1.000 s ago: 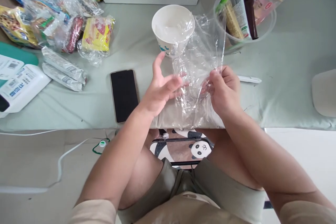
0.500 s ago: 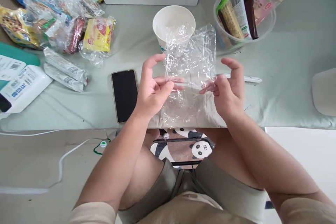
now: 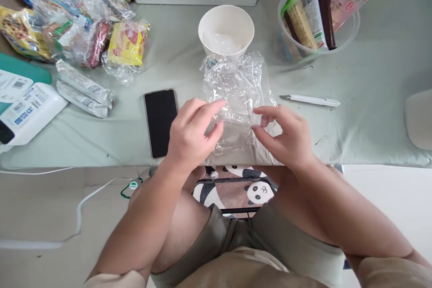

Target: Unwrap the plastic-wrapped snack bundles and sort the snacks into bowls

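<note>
A crumpled clear plastic bag [image 3: 236,87] lies on the grey-green table cover near the table's front edge. My left hand [image 3: 191,132] pinches its near left side, fingers bent together. On the bag's near right side my right hand [image 3: 286,137] pinches the film between thumb and fingertips. Just behind the bag stands a white paper cup [image 3: 226,31], upright, with clear film inside it.
A black phone [image 3: 161,121] lies left of my left hand. Silver snack bars [image 3: 83,89] and a heap of wrapped snacks [image 3: 67,22] fill the left. At the back right a clear bowl [image 3: 344,36] holds packets. A white pen [image 3: 312,100] lies right of the bag.
The bag has come down from in front of the cup onto the table and is more bunched. Both hands have dropped lower and nearer the table's edge.
</note>
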Tool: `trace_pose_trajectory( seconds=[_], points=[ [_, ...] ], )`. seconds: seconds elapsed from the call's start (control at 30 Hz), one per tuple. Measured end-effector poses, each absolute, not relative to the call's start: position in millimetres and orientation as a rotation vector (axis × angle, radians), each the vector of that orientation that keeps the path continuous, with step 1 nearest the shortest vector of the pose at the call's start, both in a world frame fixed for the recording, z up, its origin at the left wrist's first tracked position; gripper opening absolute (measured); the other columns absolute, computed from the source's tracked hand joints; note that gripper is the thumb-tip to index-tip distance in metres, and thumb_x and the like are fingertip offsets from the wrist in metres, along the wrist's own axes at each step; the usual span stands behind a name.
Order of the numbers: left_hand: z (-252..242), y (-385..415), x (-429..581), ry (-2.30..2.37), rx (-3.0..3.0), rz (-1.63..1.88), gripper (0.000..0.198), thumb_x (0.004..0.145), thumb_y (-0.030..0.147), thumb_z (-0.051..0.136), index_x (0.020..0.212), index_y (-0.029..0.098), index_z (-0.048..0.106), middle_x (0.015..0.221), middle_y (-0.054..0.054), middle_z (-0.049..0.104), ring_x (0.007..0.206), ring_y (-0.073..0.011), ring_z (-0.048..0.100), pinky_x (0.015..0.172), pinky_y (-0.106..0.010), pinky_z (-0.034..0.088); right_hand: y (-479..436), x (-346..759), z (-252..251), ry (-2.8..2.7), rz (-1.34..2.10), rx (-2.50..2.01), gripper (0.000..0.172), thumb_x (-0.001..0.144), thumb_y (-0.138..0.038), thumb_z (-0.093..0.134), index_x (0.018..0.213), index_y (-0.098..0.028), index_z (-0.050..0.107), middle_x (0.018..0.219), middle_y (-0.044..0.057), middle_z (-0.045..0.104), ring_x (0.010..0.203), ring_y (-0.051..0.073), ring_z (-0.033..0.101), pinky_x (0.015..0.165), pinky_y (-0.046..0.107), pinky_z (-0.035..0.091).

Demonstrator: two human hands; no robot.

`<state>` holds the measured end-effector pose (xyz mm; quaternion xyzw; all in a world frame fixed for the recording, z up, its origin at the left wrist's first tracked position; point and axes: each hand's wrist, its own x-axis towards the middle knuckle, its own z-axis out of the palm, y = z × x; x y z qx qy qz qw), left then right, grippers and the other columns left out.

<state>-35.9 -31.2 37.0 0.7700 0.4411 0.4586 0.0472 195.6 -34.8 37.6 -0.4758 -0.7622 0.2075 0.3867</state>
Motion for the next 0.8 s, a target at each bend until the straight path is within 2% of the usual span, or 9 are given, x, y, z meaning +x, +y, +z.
trace_pose_trajectory(
  seconds=[0.1, 0.23, 0.33, 0.4, 0.47, 0.53, 0.6, 0.67, 0.8],
  points=[
    [34, -29, -34, 1.362, 2.329, 1.434, 0.023, 0.086, 0.009, 0.066, 0.093, 0.028, 0.074, 0.089, -0.004, 0.058, 0.081, -0.0202, 0.062, 0.071, -0.037, 0.056, -33, 190, 38, -1.911, 0.238, -1.274, 0.007, 0.089, -0.023, 0.070, 0.091, -0.028, 0.074, 0.082, 0.005, 0.057, 0.079, 0.021, 0.060, 0.072, 0.038, 0.055],
    [36, -29, -32, 1.156, 2.152, 1.518, 0.006, 0.087, 0.021, 0.067, 0.084, 0.027, 0.066, 0.115, -0.008, 0.064, 0.118, -0.0302, 0.064, 0.106, -0.053, 0.054, -33, 192, 40, -1.917, 0.053, -1.124, 0.014, 0.090, -0.032, 0.071, 0.079, -0.026, 0.065, 0.107, 0.010, 0.063, 0.107, 0.029, 0.065, 0.089, 0.048, 0.056],
    [41, -32, -32, 0.994, 1.920, 1.451, 0.014, 0.086, 0.030, 0.070, 0.097, 0.027, 0.061, 0.118, -0.006, 0.071, 0.130, -0.0322, 0.064, 0.122, -0.058, 0.042, -37, 195, 43, -1.902, 0.367, -0.912, 0.022, 0.097, -0.033, 0.065, 0.080, -0.024, 0.054, 0.088, 0.003, 0.070, 0.087, 0.023, 0.072, 0.090, 0.047, 0.059],
    [43, -34, -30, 0.949, 1.669, 1.275, 0.041, 0.081, 0.032, 0.077, 0.117, 0.029, 0.058, 0.114, -0.004, 0.075, 0.118, -0.0302, 0.071, 0.115, -0.055, 0.050, -41, 194, 45, -1.757, 0.697, -0.986, 0.024, 0.101, -0.036, 0.063, 0.082, -0.025, 0.053, 0.069, -0.001, 0.066, 0.063, 0.016, 0.066, 0.072, 0.038, 0.059],
    [43, -35, -26, 0.983, 1.405, 1.019, 0.059, 0.078, 0.030, 0.081, 0.130, 0.028, 0.054, 0.106, -0.004, 0.078, 0.100, -0.0271, 0.077, 0.095, -0.045, 0.061, -41, 192, 44, -1.543, 0.922, -1.126, 0.028, 0.102, -0.045, 0.063, 0.084, -0.026, 0.052, 0.063, -0.003, 0.063, 0.053, 0.014, 0.060, 0.057, 0.032, 0.053],
    [41, -32, -21, 1.050, 1.179, 0.864, 0.050, 0.079, 0.026, 0.078, 0.125, 0.024, 0.059, 0.095, -0.003, 0.079, 0.090, -0.0244, 0.078, 0.080, -0.037, 0.063, -37, 191, 41, -1.342, 1.054, -1.173, 0.033, 0.096, -0.057, 0.070, 0.094, -0.029, 0.053, 0.066, -0.004, 0.062, 0.055, 0.014, 0.063, 0.057, 0.031, 0.054],
    [39, -26, -17, 1.093, 1.012, 0.887, 0.036, 0.080, 0.023, 0.074, 0.115, 0.021, 0.064, 0.087, -0.002, 0.078, 0.086, -0.0223, 0.078, 0.078, -0.034, 0.062, -30, 191, 37, -1.210, 1.196, -1.142, 0.050, 0.084, -0.065, 0.079, 0.110, -0.031, 0.054, 0.076, -0.004, 0.066, 0.066, 0.017, 0.069, 0.065, 0.033, 0.059],
    [37, -20, -15, 1.092, 0.900, 0.943, 0.035, 0.079, 0.024, 0.073, 0.113, 0.020, 0.064, 0.087, -0.003, 0.078, 0.082, -0.0211, 0.078, 0.076, -0.034, 0.062, -24, 193, 35, -1.191, 1.380, -1.136, 0.064, 0.073, -0.065, 0.087, 0.117, -0.030, 0.056, 0.085, -0.001, 0.070, 0.074, 0.019, 0.072, 0.069, 0.035, 0.061],
    [37, -10, -17, 1.007, 0.792, 0.992, 0.053, 0.075, 0.037, 0.084, 0.120, 0.022, 0.059, 0.098, -0.006, 0.080, 0.087, -0.0252, 0.080, 0.069, -0.033, 0.062, -17, 195, 34, -1.314, 1.574, -1.343, 0.037, 0.079, -0.052, 0.084, 0.082, -0.022, 0.064, 0.072, 0.002, 0.068, 0.063, 0.016, 0.064, 0.059, 0.030, 0.053]
  ],
)
